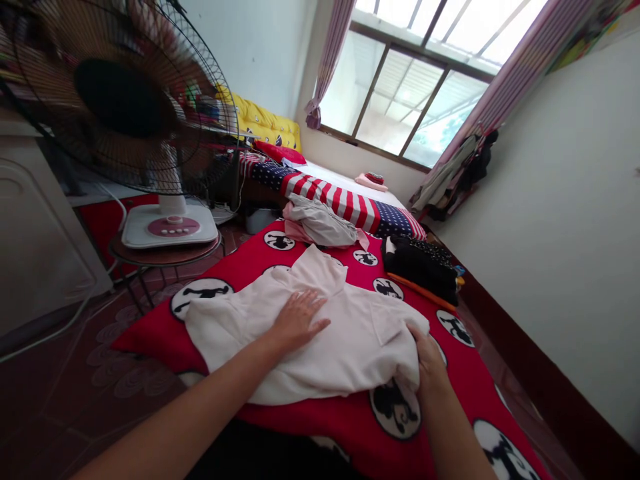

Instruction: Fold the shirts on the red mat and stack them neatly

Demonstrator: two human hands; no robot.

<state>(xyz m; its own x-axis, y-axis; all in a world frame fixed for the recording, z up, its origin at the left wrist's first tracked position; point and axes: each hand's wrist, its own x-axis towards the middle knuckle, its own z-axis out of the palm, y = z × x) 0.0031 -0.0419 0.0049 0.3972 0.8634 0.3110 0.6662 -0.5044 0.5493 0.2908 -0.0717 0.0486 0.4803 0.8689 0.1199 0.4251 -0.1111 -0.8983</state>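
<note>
A white collared shirt (345, 333) lies spread on a red blanket (330, 420) with round white patches of dark figures. Its collar points away from me, and a pocket flap or folded part shows at the right. My left hand (300, 320) rests flat on the cloth near the middle, fingers stretched out. At the shirt's right edge, my right hand (427, 353) has its fingers closed round the fabric, the thumb on top and the other fingers partly hidden.
Beyond the shirt lies a grey and pink clothes heap (325, 220). Dark folded clothes (423, 270) are stacked at the right. A fan (163, 227) stands on a round stool (165, 252) at the left. Farther back is a bed with a flag-patterned cover (330, 200).
</note>
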